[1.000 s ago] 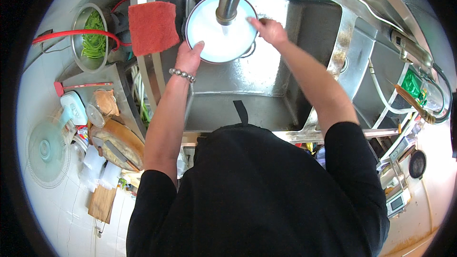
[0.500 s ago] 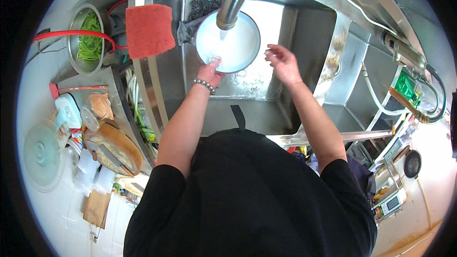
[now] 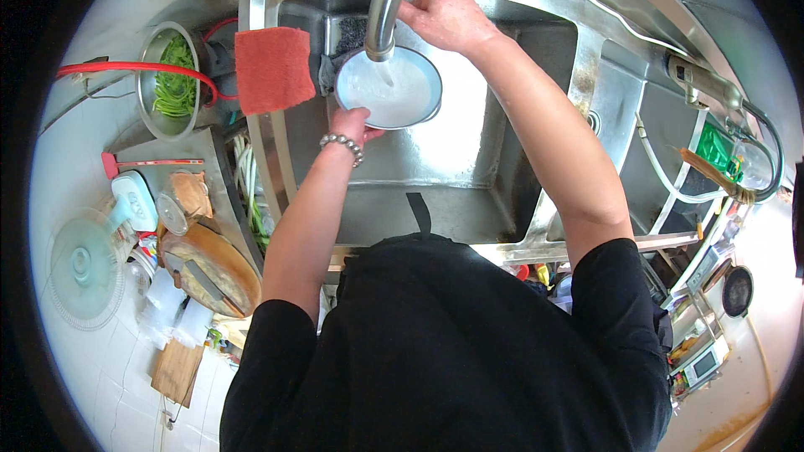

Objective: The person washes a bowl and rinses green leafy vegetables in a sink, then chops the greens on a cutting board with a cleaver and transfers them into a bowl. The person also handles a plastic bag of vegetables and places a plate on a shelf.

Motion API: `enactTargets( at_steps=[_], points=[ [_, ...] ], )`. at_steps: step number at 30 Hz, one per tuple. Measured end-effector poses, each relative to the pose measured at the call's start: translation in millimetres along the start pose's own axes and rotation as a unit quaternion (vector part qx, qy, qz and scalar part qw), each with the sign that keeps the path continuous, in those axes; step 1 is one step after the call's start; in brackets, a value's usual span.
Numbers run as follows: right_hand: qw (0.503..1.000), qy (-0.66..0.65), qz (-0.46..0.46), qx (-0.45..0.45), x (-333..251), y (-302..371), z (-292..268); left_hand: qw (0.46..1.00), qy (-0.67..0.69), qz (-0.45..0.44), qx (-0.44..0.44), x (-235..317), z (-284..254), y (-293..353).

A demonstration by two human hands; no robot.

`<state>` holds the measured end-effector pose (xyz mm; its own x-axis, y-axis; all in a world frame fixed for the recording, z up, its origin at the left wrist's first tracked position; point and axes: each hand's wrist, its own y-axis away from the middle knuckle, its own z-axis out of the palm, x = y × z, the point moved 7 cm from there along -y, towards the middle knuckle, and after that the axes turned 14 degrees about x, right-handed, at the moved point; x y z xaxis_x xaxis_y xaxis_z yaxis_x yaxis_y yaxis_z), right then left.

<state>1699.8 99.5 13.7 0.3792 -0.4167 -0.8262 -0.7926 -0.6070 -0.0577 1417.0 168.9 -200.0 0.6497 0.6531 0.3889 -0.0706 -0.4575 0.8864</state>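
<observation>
A round white bowl with a dark rim [image 3: 425, 109] holds cloudy whitish water under the faucet's spout [image 3: 381, 38]. A thin stream falls from the spout into it. My left hand [image 3: 352, 124], with a beaded bracelet at the wrist, grips the bowl's near-left rim, thumb on the inner side. Higher up, my right hand [image 3: 448, 12] is curled at the metal faucet, just right of the spout; its fingertips are partly hidden behind the pipe. Both hands are over the large steel sink basin [image 3: 385, 209].
A red cloth [image 3: 273, 71] hangs over the sink's left divider. Left of it stands a metal bowl of green strips [image 3: 174, 75]. Further down lies a round chopping board with a cleaver [image 3: 209, 272]. A second basin [image 3: 624, 109] and a hose adjoin on the right.
My right hand has moved from beside the bowl up to the faucet. The bowl, still in my left hand, sits slightly lower in the view, and the whole view has shifted a little.
</observation>
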Motion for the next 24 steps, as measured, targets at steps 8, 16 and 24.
enactTargets(
  at_steps=[8, 16, 24],
  points=[
    [0.975, -0.108, 0.102, 0.166, 35, 60, -56, 0.724, -0.572, 0.386, 0.034, 31, 12, 100],
    [0.619, -0.480, 0.620, 0.045, 73, 281, 62, 0.616, -0.554, 0.559, 0.040, -1, 8, 150],
    [0.653, -0.486, 0.545, 0.201, 60, 270, 41, 0.669, -0.374, 0.631, 0.124, 143, -81, 172]
  ],
)
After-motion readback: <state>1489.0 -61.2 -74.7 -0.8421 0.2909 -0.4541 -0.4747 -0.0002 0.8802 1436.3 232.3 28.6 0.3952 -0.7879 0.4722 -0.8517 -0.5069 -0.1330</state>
